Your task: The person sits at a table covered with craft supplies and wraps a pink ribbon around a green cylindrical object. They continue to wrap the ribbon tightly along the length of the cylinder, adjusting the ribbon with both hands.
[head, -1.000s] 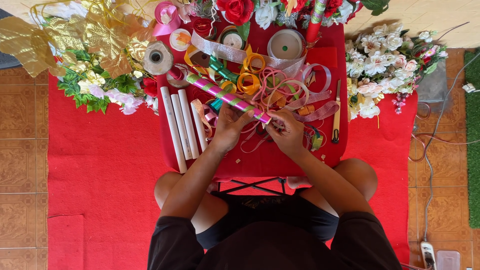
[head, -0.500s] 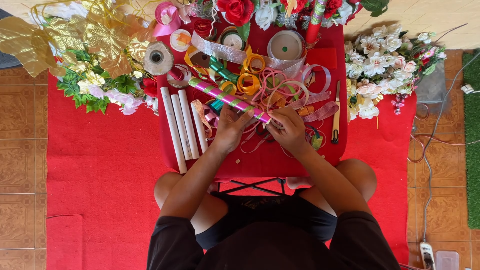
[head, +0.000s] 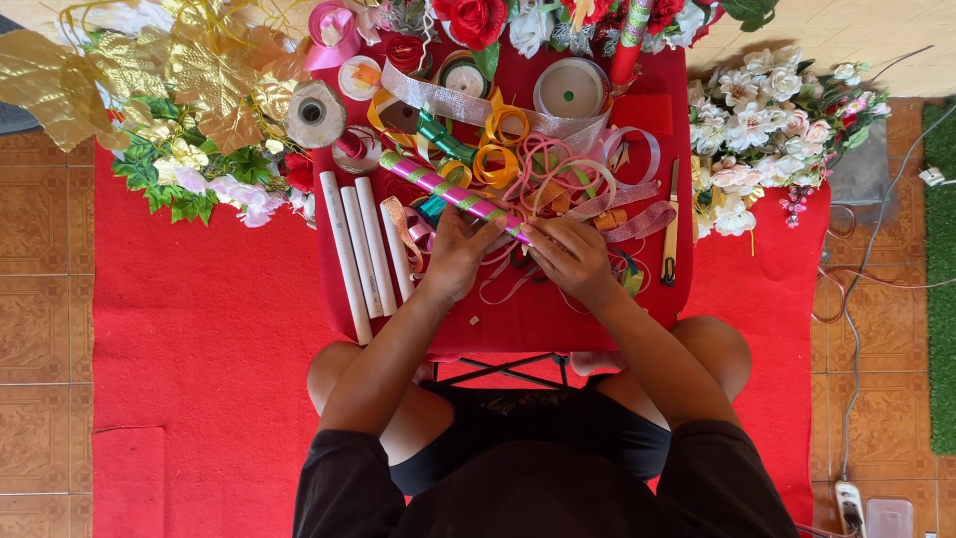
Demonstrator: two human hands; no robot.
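Both hands gripping ribbon-wrapped tube [head: 453, 189] over red table [head: 558, 319], left hand [head: 458, 254] clenched mid-shaft, right hand [head: 570, 254] pinching near end, long axis running up-left toward twine spool [head: 315, 113].

Small counter [head: 538, 324] sits on mat [head: 199, 349], in front of person's knees. Wrapped stick [head: 448, 191] lies slanted mid-counter, both hands on its near end: left hand [head: 453, 254], right hand [head: 573, 257]. Three tubes [head: 360, 249] lie left of hands. Ribbon rolls [head: 498, 149] behind stick. Knife [head: 672, 224] right of hands. Flower bunch [head: 767, 120] right of counter, leaf bunch [head: 189, 110] left.
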